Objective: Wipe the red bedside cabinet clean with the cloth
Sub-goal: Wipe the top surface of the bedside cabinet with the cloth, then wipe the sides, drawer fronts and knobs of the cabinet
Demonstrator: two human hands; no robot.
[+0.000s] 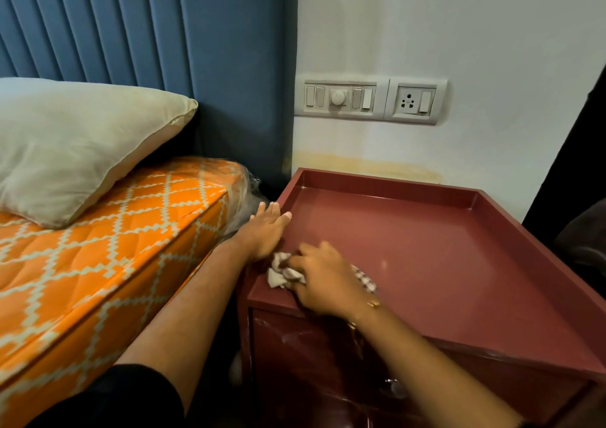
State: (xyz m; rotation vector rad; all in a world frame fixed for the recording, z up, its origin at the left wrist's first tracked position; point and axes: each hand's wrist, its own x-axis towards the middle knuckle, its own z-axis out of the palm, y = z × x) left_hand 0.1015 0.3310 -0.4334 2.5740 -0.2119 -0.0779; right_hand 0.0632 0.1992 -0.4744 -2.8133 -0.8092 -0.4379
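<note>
Left grip (265, 227) flat, fingers straight; right grip (323, 278) curled, palm down.

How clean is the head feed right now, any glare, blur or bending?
Head view: wide-angle bending bows the switch panel and headboard; soft glare on the red cabinet top; right hand on the cloth slightly motion-blurred; left hand sharper.
</note>
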